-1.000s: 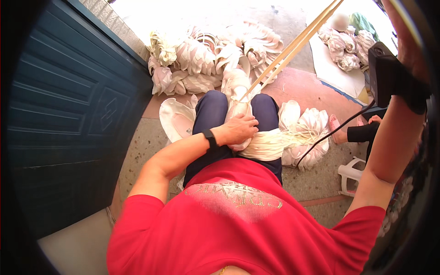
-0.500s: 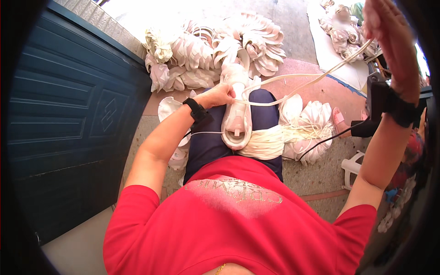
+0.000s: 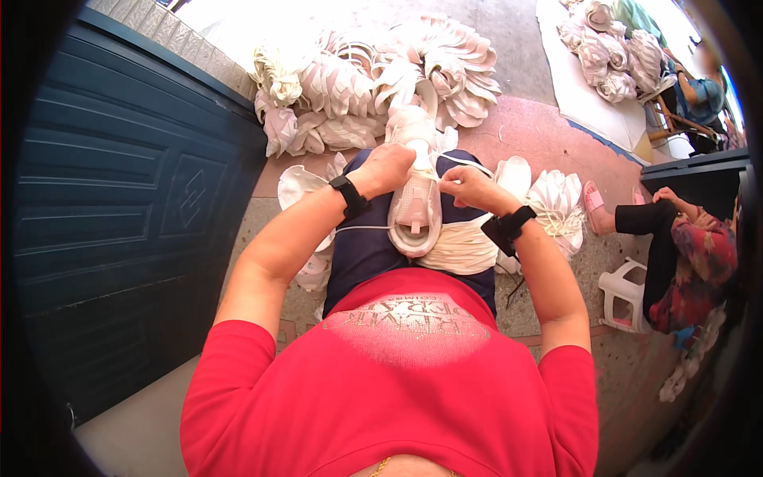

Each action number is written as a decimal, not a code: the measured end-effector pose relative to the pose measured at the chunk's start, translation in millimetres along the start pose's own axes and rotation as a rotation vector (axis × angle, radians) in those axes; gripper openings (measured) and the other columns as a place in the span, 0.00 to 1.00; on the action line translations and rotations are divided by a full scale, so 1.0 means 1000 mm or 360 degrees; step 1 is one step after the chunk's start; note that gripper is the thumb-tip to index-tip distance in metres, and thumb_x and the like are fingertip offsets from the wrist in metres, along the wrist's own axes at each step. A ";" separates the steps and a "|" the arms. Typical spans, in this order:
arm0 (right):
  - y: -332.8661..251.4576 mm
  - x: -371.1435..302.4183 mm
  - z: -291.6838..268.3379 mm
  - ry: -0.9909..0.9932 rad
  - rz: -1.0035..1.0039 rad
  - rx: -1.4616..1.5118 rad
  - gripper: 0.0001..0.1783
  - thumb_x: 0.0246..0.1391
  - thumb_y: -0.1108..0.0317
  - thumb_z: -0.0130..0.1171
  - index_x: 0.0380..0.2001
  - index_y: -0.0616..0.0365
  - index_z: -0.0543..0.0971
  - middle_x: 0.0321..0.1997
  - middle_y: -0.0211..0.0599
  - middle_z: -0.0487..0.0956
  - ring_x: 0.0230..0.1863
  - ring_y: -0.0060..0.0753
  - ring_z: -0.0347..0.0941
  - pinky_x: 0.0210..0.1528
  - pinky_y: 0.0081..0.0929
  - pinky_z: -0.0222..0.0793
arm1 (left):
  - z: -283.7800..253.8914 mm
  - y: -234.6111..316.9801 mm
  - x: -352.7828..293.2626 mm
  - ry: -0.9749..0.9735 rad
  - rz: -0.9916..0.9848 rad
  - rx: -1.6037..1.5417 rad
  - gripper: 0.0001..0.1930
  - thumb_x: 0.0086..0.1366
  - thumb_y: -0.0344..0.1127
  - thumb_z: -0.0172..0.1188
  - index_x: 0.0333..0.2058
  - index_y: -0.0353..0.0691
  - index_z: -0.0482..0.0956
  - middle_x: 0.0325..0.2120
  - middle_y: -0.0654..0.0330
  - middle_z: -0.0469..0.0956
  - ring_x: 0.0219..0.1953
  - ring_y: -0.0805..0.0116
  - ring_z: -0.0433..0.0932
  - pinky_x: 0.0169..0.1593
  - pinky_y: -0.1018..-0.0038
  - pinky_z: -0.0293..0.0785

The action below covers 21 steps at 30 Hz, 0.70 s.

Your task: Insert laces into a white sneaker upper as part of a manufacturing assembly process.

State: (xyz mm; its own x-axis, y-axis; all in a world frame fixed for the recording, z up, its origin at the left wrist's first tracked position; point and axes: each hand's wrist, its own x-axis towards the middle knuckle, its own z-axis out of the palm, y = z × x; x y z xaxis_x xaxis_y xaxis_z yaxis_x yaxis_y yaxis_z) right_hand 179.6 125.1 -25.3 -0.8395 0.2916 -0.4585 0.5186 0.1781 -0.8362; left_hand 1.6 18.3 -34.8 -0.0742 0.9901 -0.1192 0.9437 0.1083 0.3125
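Head view, looking down my own red shirt to my lap. Half a second ago my right arm was flung high and wide, drawing a long white thread out; now it has come back in, and both hands meet over the work. I judge that pull is finished and the next stitch is being set.

On my dark-trousered knees lies a white shoe upper (image 3: 415,208), toe pointing away from me, resting on a folded bundle of pale cloth (image 3: 457,248). My left hand (image 3: 387,168) is closed over the far end of the upper, pinning it down. My right hand (image 3: 469,188) sits just beside it on the right edge, fingers pinched narrow on the white thread (image 3: 465,161), which runs across to the shoe. A second strand (image 3: 362,228) trails left under my forearm.

Beyond my knees, heaps of white uppers (image 3: 381,75) lie on the floor. A blue door (image 3: 119,199) stands at left. Another person (image 3: 683,238) sits at far right.
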 end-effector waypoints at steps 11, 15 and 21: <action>0.000 -0.021 0.023 -0.0090 -0.0161 -0.0560 0.13 0.47 0.62 0.51 0.24 0.63 0.75 0.23 0.49 0.74 0.29 0.48 0.72 0.32 0.36 0.65 | -0.005 -0.018 0.001 0.0120 -0.0216 -0.0920 0.07 0.49 0.28 0.54 0.28 0.35 0.69 0.20 0.59 0.71 0.24 0.73 0.71 0.31 0.76 0.68; 0.000 -0.035 0.033 -0.0038 -0.0246 -0.0617 0.12 0.48 0.63 0.50 0.23 0.62 0.74 0.24 0.50 0.74 0.30 0.51 0.71 0.33 0.39 0.65 | -0.007 -0.030 -0.002 -0.0216 -0.0458 -0.1511 0.09 0.53 0.29 0.53 0.35 0.36 0.70 0.24 0.67 0.71 0.28 0.80 0.68 0.33 0.84 0.65; -0.017 -0.067 0.048 -0.0278 -0.0579 -0.0649 0.12 0.49 0.63 0.50 0.25 0.61 0.74 0.21 0.52 0.73 0.26 0.53 0.70 0.30 0.40 0.65 | -0.004 -0.034 -0.001 -0.0275 -0.0505 -0.1663 0.08 0.55 0.28 0.51 0.36 0.36 0.70 0.25 0.67 0.71 0.28 0.82 0.67 0.32 0.85 0.64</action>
State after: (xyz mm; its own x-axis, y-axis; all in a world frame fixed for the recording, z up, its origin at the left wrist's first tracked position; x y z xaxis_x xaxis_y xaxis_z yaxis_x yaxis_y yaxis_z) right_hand 219.4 57.2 5.5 -0.9720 -0.0098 -0.2350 0.1829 0.5963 -0.7816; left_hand -31.4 14.2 -41.9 -0.1418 0.8870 -0.4394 0.1466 0.4578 0.8769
